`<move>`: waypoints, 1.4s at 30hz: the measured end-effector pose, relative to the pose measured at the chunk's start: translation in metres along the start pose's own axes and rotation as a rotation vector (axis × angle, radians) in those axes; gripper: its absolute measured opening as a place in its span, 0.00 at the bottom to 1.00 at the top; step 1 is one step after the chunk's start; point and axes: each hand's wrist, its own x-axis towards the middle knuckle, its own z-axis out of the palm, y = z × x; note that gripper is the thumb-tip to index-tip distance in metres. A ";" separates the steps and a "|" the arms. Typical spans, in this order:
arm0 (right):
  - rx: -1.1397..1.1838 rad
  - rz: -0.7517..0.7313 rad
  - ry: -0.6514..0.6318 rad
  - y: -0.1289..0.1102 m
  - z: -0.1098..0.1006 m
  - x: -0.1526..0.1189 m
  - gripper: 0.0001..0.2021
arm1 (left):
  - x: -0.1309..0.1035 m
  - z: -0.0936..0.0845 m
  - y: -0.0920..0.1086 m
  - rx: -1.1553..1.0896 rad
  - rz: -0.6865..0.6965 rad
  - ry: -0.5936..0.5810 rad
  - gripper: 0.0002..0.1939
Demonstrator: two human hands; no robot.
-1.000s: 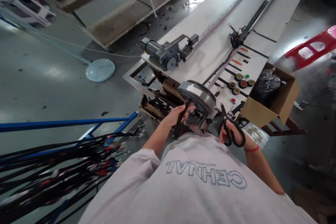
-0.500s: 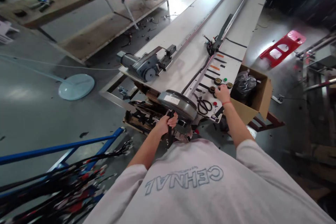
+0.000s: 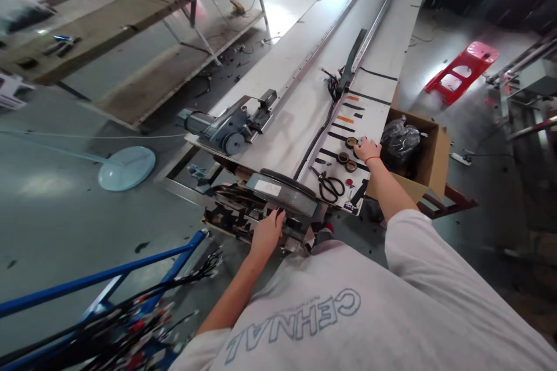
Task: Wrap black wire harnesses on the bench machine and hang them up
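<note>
My left hand (image 3: 266, 236) is at the near end of the long table, against the grey round machine housing (image 3: 285, 194). Its fingertips are pinched together; whatever is between them is too small to make out. My right hand (image 3: 369, 151) reaches down to the table's right edge with its fingers curled. What lies under those fingers is hidden. Beside them are a tape roll (image 3: 351, 142) and, nearer me, two more, a dark roll (image 3: 343, 157) and a brown-centred roll (image 3: 350, 166). Black-handled scissors (image 3: 331, 186) lie close to the rolls.
A cardboard box (image 3: 429, 156) with a black plastic bag (image 3: 400, 142) stands right of the table. Black and orange strips (image 3: 346, 119) line the table edge. A motor unit (image 3: 230, 127) sits at left. A blue rack (image 3: 174, 255) with cables is at lower left, a red stool (image 3: 463, 72) at far right.
My left hand no longer shows the black strip it gripped and sits slightly lower. My right hand has moved away from the nearer rolls, covering the green piece and the right-hand roll. The view has shifted.
</note>
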 end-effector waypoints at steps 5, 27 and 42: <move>-0.009 0.005 -0.009 0.001 0.000 0.003 0.27 | -0.007 0.000 0.016 0.228 -0.064 0.102 0.16; 0.136 -0.015 0.039 -0.017 -0.037 -0.014 0.24 | -0.063 0.028 -0.062 -0.566 -0.133 -0.012 0.33; 0.447 -0.639 -0.217 -0.191 0.072 -0.255 0.05 | -0.030 -0.007 -0.070 -0.483 0.047 0.228 0.19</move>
